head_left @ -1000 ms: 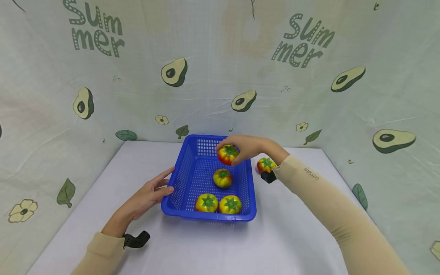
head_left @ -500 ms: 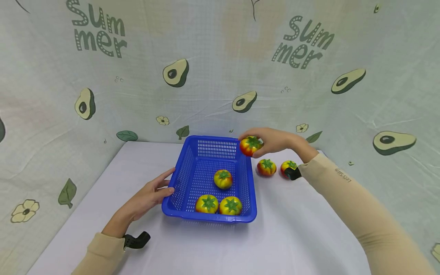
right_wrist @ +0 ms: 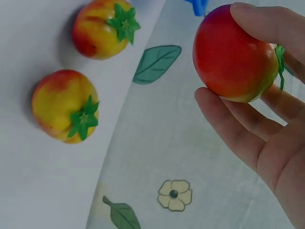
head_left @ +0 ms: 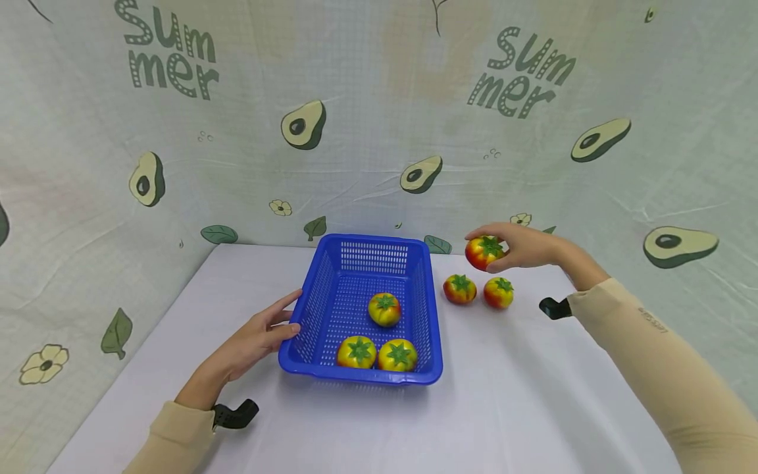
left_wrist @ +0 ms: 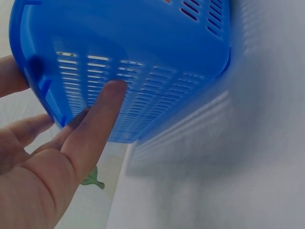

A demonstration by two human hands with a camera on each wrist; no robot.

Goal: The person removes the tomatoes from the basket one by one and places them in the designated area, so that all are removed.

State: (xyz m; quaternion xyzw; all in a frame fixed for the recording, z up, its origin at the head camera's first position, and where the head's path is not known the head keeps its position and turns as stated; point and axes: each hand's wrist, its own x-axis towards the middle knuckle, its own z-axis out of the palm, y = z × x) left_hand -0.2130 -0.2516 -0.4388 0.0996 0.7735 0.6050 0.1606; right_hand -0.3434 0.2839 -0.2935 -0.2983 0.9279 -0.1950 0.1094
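Note:
My right hand point(head_left: 524, 245) holds a red-and-yellow tomato point(head_left: 484, 252) with a green star-shaped top, raised over the back right of the table. In the right wrist view, thumb and fingers grip the tomato point(right_wrist: 236, 55) from opposite sides. Below it, two similar tomatoes, one nearer the basket point(head_left: 459, 289) and one further right point(head_left: 499, 293), lie on the table. My left hand point(head_left: 254, 339) grips the left rim of a blue plastic basket point(head_left: 361, 374); in the left wrist view a finger point(left_wrist: 102, 112) lies against its slotted outer wall. Three tomatoes point(head_left: 384, 309) sit inside the basket.
The white table point(head_left: 367, 434) meets a fabric backdrop point(head_left: 355, 178) printed with avocados, leaves and lettering along its back edge. Black wrist devices point(head_left: 235, 415) are strapped at both cuffs.
My right hand has carried the tomato rightward from above the basket, past its right rim, to over the table. Both tomatoes on the table are now uncovered. The left hand stays put.

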